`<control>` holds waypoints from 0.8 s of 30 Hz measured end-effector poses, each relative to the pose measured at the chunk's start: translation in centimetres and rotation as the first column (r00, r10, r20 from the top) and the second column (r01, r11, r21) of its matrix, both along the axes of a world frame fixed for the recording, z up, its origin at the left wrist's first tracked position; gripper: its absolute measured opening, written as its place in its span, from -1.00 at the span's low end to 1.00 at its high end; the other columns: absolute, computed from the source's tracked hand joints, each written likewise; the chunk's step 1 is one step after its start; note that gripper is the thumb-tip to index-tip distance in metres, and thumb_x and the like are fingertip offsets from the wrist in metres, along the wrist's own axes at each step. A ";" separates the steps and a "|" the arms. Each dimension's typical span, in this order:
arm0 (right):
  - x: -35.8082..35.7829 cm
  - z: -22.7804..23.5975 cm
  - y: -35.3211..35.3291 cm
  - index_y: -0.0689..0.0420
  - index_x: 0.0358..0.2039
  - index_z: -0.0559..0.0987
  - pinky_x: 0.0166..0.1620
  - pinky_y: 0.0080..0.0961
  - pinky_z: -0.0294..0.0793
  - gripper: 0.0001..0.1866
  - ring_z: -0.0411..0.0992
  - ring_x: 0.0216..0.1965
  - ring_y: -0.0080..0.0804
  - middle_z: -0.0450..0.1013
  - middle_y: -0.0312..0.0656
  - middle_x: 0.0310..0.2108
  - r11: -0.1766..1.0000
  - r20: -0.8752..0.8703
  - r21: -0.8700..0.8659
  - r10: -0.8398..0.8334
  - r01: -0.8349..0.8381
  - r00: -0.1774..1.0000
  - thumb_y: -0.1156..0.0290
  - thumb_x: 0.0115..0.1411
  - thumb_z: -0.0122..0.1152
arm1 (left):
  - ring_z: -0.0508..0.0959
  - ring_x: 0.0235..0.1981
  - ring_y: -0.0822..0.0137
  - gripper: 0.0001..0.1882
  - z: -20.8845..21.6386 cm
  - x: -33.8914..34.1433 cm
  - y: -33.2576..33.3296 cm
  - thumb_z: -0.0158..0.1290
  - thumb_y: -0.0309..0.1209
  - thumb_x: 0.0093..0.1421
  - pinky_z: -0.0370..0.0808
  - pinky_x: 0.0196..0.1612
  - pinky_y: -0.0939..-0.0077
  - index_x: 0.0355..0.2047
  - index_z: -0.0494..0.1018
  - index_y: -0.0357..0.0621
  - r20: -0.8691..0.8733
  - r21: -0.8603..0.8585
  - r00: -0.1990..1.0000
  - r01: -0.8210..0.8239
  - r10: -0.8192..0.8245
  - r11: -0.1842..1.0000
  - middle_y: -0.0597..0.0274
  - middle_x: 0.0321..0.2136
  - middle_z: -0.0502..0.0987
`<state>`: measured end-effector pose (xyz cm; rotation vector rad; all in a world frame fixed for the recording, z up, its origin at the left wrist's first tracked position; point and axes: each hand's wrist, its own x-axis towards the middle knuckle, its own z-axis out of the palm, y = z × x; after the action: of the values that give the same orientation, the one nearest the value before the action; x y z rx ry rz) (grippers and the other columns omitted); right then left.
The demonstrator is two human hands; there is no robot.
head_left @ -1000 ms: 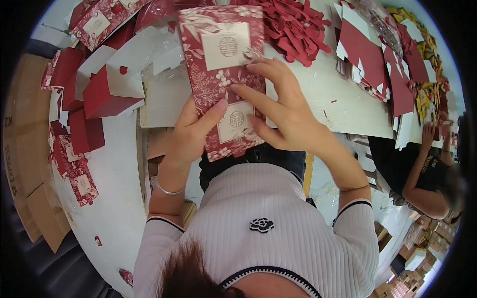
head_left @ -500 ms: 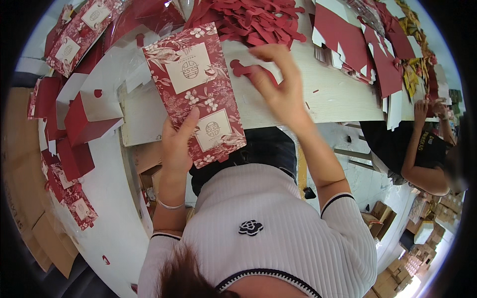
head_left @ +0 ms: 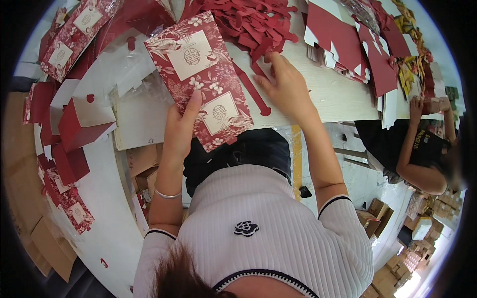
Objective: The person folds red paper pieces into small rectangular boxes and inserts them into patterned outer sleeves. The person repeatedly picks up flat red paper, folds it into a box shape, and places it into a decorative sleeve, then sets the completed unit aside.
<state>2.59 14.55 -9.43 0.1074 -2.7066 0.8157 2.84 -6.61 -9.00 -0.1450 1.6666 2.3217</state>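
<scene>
My left hand point(head_left: 181, 126) holds a flat, dark red carton piece point(head_left: 198, 84) printed with pale flowers and two cream panels. The thumb lies on its lower left face, and the other fingers are hidden behind it. My right hand point(head_left: 288, 92) is at the near edge of a heap of red ribbon-like strips point(head_left: 248, 22), thumb and index finger apart, with a strip passing between them. One loose red strip point(head_left: 252, 92) with a rounded end lies on the table between the carton piece and this hand.
Flat red and white carton sheets point(head_left: 335, 44) are stacked at the right. Opened red boxes point(head_left: 84, 124) and more floral cartons point(head_left: 82, 25) crowd the left side, beside clear plastic. Across the right edge another person point(head_left: 422, 149) works with their hands at the table point(head_left: 318, 107).
My right hand has moved slightly nearer the strip heap. A loose strip now lies stretched toward the table's near edge. The carton piece stays in my left hand, shifted slightly.
</scene>
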 end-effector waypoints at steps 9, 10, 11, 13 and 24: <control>0.5 1.0 0.4 0.15 -0.24 0.38 -0.34 -0.28 0.35 -0.71 0.38 -0.39 -0.06 0.38 -0.05 -0.44 0.995 0.138 -0.084 0.062 -0.050 0.989 0.54 -0.05 0.05 | 0.43 -0.56 0.55 -0.65 0.5 1.1 -4.0 -0.10 -0.21 0.21 0.35 -0.50 0.71 -0.46 0.43 -0.30 -0.065 -0.435 0.985 0.114 -0.157 0.893 0.28 -0.56 0.48; 0.8 1.2 0.7 0.15 -0.23 0.39 -0.34 -0.28 0.35 -0.71 0.38 -0.40 -0.07 0.37 -0.05 -0.43 0.996 0.105 -0.080 0.038 -0.030 0.994 0.55 -0.04 0.05 | 0.42 -0.57 0.56 -0.67 0.2 1.3 -4.9 -0.09 -0.23 0.20 0.33 -0.51 0.73 -0.49 0.42 -0.29 -0.126 -0.449 0.986 0.045 -0.113 0.892 0.29 -0.58 0.47; 1.0 1.3 1.0 0.15 -0.23 0.41 -0.34 -0.29 0.35 -0.72 0.38 -0.40 -0.07 0.37 -0.06 -0.42 0.997 0.071 -0.076 0.013 -0.008 0.997 0.56 -0.04 0.06 | 0.42 -0.58 0.57 -0.69 0.0 1.6 -5.4 -0.08 -0.25 0.19 0.32 -0.52 0.75 -0.51 0.42 -0.28 -0.188 -0.458 0.980 -0.024 -0.070 0.889 0.30 -0.60 0.46; 0.5 0.4 2.2 0.11 -0.20 0.44 -0.31 -0.33 0.35 -0.64 0.38 -0.36 -0.14 0.34 -0.07 -0.36 0.985 -0.007 0.066 0.160 -0.159 0.987 0.62 -0.09 0.05 | 0.37 -0.60 0.55 -0.67 1.1 1.9 -5.4 -0.15 -0.27 0.22 0.30 -0.51 0.69 -0.55 0.38 -0.28 -0.288 -0.476 0.957 -0.107 -0.040 0.873 0.30 -0.62 0.43; -1.2 2.5 5.1 0.15 -0.37 0.45 -0.38 -0.41 0.33 -0.79 0.35 -0.38 -0.21 0.31 -0.15 -0.44 0.815 -0.134 0.445 0.469 -0.370 0.873 0.58 -0.10 0.09 | 0.38 -0.55 0.53 -0.79 3.4 4.7 -2.4 -0.10 -0.39 0.19 0.31 -0.42 0.69 -0.47 0.38 -0.31 -0.455 -0.366 0.871 0.005 -0.183 0.931 0.23 -0.55 0.45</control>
<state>1.38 19.67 -6.94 0.8761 -2.6020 0.2901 7.55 -8.97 -5.61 0.4829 2.2631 2.0657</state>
